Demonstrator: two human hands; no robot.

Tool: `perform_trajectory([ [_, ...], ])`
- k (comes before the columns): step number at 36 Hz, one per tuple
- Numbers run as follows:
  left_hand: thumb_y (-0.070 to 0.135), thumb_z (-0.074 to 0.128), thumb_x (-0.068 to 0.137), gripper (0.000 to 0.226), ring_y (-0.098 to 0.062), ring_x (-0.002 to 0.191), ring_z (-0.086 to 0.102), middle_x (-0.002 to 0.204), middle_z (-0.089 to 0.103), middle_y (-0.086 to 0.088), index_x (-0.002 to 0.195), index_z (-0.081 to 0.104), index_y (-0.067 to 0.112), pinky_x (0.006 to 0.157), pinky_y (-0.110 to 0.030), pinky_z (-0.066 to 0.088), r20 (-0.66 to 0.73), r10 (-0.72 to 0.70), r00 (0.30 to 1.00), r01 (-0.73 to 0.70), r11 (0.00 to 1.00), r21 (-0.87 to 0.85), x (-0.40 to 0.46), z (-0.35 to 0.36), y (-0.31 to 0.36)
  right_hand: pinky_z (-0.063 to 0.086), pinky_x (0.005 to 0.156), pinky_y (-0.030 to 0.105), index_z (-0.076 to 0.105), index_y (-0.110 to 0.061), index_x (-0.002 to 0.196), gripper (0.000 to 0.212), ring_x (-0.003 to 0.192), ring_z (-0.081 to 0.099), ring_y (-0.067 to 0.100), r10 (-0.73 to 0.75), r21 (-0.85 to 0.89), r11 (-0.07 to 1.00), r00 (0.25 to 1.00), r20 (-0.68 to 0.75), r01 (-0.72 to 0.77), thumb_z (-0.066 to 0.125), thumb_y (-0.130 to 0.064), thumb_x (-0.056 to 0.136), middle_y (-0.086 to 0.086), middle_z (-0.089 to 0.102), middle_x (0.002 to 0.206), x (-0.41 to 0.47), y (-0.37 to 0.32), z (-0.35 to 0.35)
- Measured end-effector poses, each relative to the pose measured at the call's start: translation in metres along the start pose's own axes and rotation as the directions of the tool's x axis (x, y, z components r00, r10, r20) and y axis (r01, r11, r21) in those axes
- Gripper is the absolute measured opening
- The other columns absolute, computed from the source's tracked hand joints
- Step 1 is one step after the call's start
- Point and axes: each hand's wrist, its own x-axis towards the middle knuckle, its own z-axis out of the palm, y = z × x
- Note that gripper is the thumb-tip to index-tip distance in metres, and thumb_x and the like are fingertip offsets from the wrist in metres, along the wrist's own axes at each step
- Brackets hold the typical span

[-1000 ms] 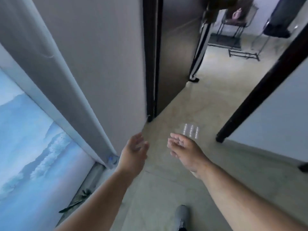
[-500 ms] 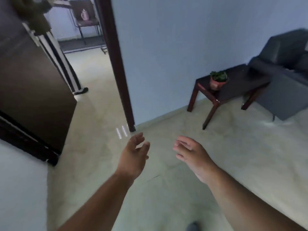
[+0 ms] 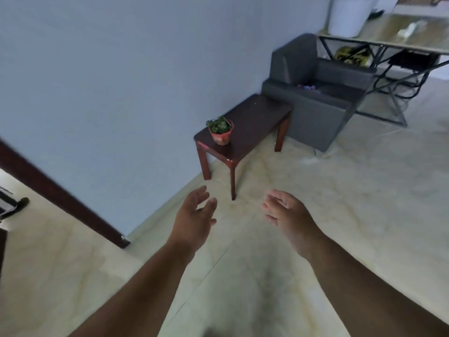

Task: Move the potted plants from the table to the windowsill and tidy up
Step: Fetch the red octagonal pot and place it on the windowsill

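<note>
A small green plant in a reddish pot [image 3: 220,131] stands near the left end of a dark wooden side table [image 3: 252,122] against the blue wall. Both my hands are held out in front of me over the floor, well short of the table. My left hand [image 3: 194,218] has relaxed, spread fingers and holds nothing. My right hand [image 3: 288,215] is likewise empty, fingers loosely extended. No windowsill is in view.
A grey armchair [image 3: 315,93] sits right of the side table. Behind it stands a glass-topped metal-frame table [image 3: 388,42]. A dark door frame [image 3: 60,195] runs along the left. Pale tiled floor [image 3: 340,215] lies between me and the furniture.
The view has swung right, away from the doorway and hallway; the side table with the potted plant is now nearer and more central. Both hands stay empty and outstretched.
</note>
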Motion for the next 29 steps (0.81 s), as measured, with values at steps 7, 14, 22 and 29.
perform_trajectory([
  [7, 0.033, 0.060, 0.099, 0.046, -0.019, 0.118, 0.064, 0.141, 0.056, 0.005, 0.143, 0.048, 0.029, 0.091, -0.037, 0.060, 0.023, -0.021, 1.000, 0.022, 0.999, -0.024, 0.078, 0.028, 0.011, 0.051, 0.109, 0.042, 0.052, -0.016, 0.144, 0.048, 0.124, 0.064, 0.019, 0.000, -0.012, 1.000, 0.999, -0.040, -0.001, 0.062, -0.034, 0.101, 0.007, 0.064, 0.136, 0.067, -0.020, -0.018],
  [14, 0.031, 0.058, 0.101, 0.045, -0.017, 0.116, 0.064, 0.140, 0.055, 0.003, 0.144, 0.047, 0.026, 0.091, -0.037, 0.060, 0.018, -0.064, 0.998, 0.066, 0.989, -0.135, 0.177, 0.044, 0.015, 0.051, 0.110, 0.043, 0.051, -0.016, 0.145, 0.049, 0.120, 0.067, 0.017, -0.010, -0.099, 0.995, 0.998, -0.058, 0.005, 0.061, -0.035, 0.101, 0.000, 0.067, 0.127, 0.155, -0.057, -0.020],
  [22, 0.033, 0.058, 0.101, 0.044, -0.017, 0.114, 0.065, 0.138, 0.057, 0.002, 0.143, 0.049, 0.025, 0.087, -0.038, 0.061, 0.032, -0.088, 0.996, 0.091, 0.990, -0.112, 0.253, 0.066, 0.037, 0.050, 0.111, 0.042, 0.048, -0.017, 0.148, 0.052, 0.125, 0.063, 0.017, -0.001, -0.111, 0.994, 0.999, -0.046, -0.005, 0.059, -0.038, 0.102, 0.001, 0.062, 0.138, 0.223, -0.093, -0.025],
  [29, 0.033, 0.057, 0.101, 0.023, -0.012, 0.107, 0.066, 0.127, 0.060, 0.008, 0.123, 0.052, 0.038, 0.091, -0.043, 0.060, 0.009, -0.089, 0.996, 0.089, 0.988, -0.125, 0.313, 0.093, 0.056, 0.052, 0.109, 0.041, 0.049, -0.016, 0.147, 0.050, 0.122, 0.065, 0.017, 0.015, -0.115, 0.993, 1.000, 0.003, -0.015, 0.061, -0.035, 0.101, 0.001, 0.064, 0.134, 0.299, -0.111, -0.036],
])
